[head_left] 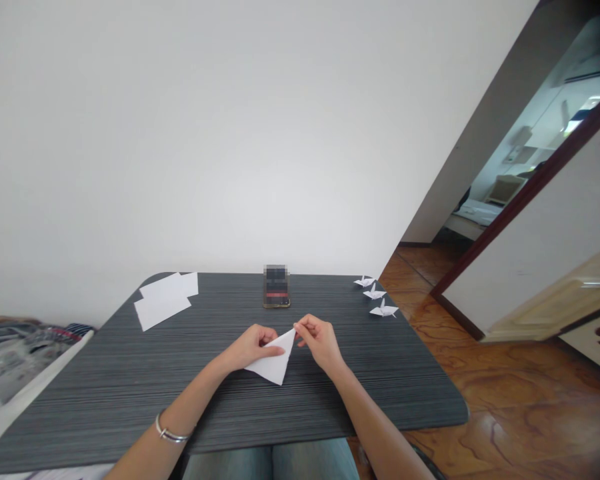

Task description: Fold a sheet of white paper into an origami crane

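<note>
A folded sheet of white paper [276, 365] is held between my two hands above the dark table [145, 387]. My left hand [257, 347] grips it on the left, thumb lying over the top face and the other fingers partly hidden behind. At the upper right corner, my right hand [317, 339] pinches the paper's tip between thumb and fingertips. One point of the paper faces down toward the near table edge.
A phone [277, 288] stands at the table's back middle. Several white paper sheets [163, 311] lie at the back left. Along the right edge sit three folded paper cranes [375, 292]. A white wall [260, 133] rises behind the table.
</note>
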Tool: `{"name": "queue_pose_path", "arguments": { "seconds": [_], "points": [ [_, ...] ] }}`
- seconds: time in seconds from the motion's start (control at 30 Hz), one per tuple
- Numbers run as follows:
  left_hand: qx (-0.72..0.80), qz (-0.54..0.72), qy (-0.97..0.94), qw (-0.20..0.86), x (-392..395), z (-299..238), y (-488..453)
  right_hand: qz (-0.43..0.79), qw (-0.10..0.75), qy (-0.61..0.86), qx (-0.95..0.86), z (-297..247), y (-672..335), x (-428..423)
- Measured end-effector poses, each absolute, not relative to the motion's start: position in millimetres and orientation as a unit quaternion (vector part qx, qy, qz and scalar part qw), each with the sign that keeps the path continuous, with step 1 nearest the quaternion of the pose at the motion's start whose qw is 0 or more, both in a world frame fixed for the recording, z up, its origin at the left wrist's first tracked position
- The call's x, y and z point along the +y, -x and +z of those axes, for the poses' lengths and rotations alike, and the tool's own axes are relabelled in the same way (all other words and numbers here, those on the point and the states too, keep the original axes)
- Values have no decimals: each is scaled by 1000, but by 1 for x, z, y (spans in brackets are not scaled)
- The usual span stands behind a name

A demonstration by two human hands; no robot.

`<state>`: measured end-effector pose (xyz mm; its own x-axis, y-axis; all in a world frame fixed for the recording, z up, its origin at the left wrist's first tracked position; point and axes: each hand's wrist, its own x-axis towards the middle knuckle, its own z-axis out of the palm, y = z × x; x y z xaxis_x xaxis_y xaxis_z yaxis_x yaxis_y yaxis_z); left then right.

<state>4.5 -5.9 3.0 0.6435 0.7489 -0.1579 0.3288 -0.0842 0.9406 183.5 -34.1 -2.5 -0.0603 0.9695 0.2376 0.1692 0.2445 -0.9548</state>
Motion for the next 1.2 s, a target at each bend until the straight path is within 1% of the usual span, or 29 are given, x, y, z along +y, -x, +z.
{"name": "queue_pose_path", "arguments": {
  "seconds": [0.23, 0.43, 0.57, 0.67, 0.77, 0.9, 1.0, 1.2],
  "points": [
    [377, 185, -711, 564, -5, 1, -4, 357, 487, 486, -631, -5, -184, -33],
    [389, 180, -706, 563, -6, 4, -3, 379, 511, 487, -599, -4, -184, -32],
    [387, 178, -718, 550, -6, 3, -2, 391, 491, 479, -614, -3, -185, -33],
    [389, 182, -735, 525, -6, 2, -1, 390, 472, 481, -628, -5, -185, -33],
    [393, 190, -751, 495, -4, 3, 0, 385, 482, 491, -615, -7, -187, -30],
    [422, 196, -784, 411, 0, 2, 3, 384, 515, 512, -570, -10, -189, -27],
    [436, 194, -803, 358, 2, -1, 5, 405, 511, 510, -561, -10, -189, -27],
    [446, 203, -801, 345, 2, -1, 7, 409, 480, 500, -593, -12, -190, -28]
  ]
}}
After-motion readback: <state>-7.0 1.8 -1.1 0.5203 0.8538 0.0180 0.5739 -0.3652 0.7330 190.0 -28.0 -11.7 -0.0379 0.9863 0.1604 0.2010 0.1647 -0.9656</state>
